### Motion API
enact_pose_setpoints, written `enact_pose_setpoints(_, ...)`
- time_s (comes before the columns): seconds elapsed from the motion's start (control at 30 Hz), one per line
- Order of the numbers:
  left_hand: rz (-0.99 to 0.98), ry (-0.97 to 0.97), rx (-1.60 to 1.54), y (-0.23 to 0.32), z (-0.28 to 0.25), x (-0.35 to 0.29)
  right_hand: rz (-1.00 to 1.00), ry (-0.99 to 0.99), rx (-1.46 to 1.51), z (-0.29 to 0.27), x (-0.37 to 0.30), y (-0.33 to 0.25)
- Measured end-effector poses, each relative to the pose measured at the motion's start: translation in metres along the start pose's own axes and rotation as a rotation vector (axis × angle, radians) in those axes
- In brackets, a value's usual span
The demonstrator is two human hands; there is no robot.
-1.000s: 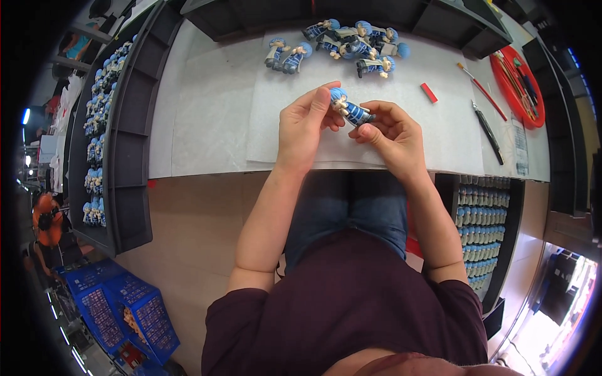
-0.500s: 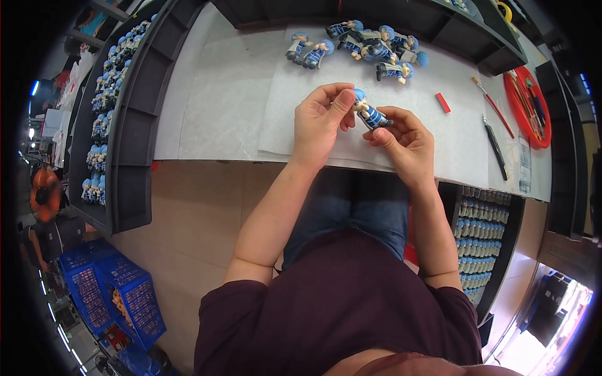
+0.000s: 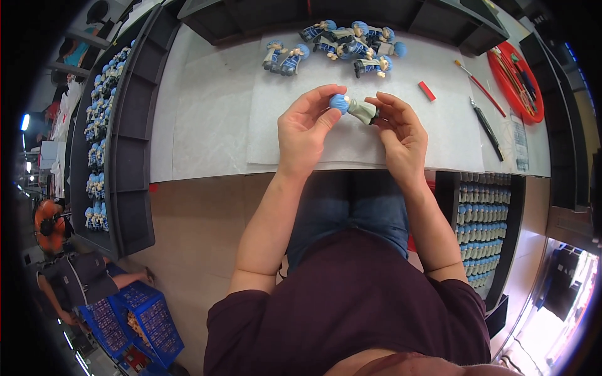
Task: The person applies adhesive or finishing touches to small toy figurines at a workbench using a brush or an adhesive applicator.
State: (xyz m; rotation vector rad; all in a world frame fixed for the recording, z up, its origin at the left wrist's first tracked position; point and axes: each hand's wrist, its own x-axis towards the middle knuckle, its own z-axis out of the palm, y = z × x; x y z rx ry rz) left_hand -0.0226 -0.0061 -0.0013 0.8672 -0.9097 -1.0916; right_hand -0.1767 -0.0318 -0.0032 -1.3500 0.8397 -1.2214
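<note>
Between my two hands a small figurine point(image 3: 362, 111) is held just above the white paper on the table. It lies sideways, blue-haired head to the left, the back of its pale grey-green cape showing. My left hand point(image 3: 304, 128) pinches the head between thumb and fingers. At the dark feet, my right hand point(image 3: 404, 135) has its curled fingertips on the figurine; its thumb sits lower. Beyond my hands a loose group of similar figurines point(image 3: 354, 47) lies on the paper, with a pair point(image 3: 285, 58) to their left.
A red block point(image 3: 426, 91), a red-handled brush point(image 3: 481, 89) and a dark pen-like tool point(image 3: 486, 130) lie to the right, near a red tray point(image 3: 538, 116) of tools. Black bins point(image 3: 137, 125) hold figurines at left; more rows point(image 3: 481, 232) stand below right. Blue crates point(image 3: 153, 326) stand lower left.
The figurine has been turned over from its blue-striped front to its caped back, lying more level. My right fingers have loosened somewhat. At far left a person has come in beside the blue crates.
</note>
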Motion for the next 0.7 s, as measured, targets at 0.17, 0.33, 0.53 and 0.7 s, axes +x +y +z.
enact_pose_setpoints(0.17,0.011,-0.006,-0.019,-0.002,0.0,0.001,0.034,0.0,0.005,-0.001,0.0,-0.003)
enact_pose_setpoints(0.33,0.011,-0.019,-0.006,0.001,-0.005,-0.001,0.064,-0.017,0.147,0.003,0.0,-0.003)
enact_pose_setpoints(0.53,0.004,-0.073,-0.013,-0.002,0.002,0.002,0.063,0.047,0.079,0.0,-0.005,-0.001)
enact_pose_setpoints(0.7,0.016,-0.178,0.063,-0.04,0.027,0.015,-0.16,0.076,-0.411,-0.009,-0.004,0.011)
